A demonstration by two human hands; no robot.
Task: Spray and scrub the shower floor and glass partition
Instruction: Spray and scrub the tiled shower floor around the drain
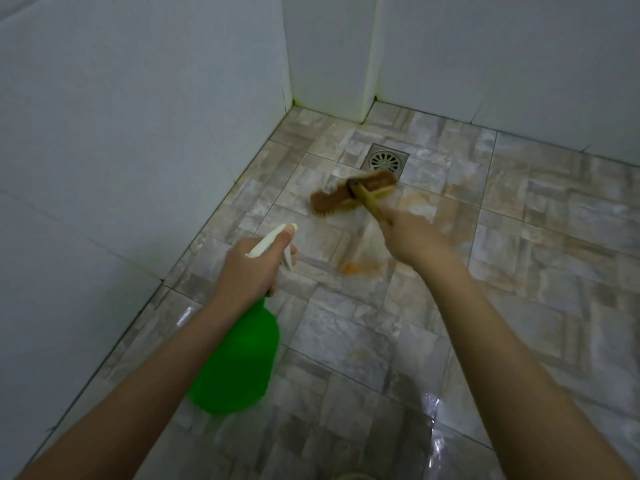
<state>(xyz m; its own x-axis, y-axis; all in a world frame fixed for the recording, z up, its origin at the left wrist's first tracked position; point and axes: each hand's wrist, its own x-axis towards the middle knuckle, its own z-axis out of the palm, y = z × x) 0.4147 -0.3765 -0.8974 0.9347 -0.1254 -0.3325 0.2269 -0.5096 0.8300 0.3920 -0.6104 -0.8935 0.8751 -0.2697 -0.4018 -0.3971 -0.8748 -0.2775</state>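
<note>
The left hand is gripping the neck of a green spray bottle, fingers curling round it just under the white spray head, with one finger lying on the trigger. The bottle is hanging below the hand, tilted, above the floor near its left edge, and the nozzle is pointing toward the far corner. The right hand is closing round the pale handle of a brush, holding it out ahead of the body. The brown brush head is lying bristles down on the tiles, just in front of the metal drain, which is sitting close to the far corner of the floor. The brush is looking blurred. An orange stain is showing on the tiles between the two hands, and paler orange marks are spreading to the right of the brush. White walls are meeting the floor along its left and far edges. Wet patches are shining on the near tiles.
</note>
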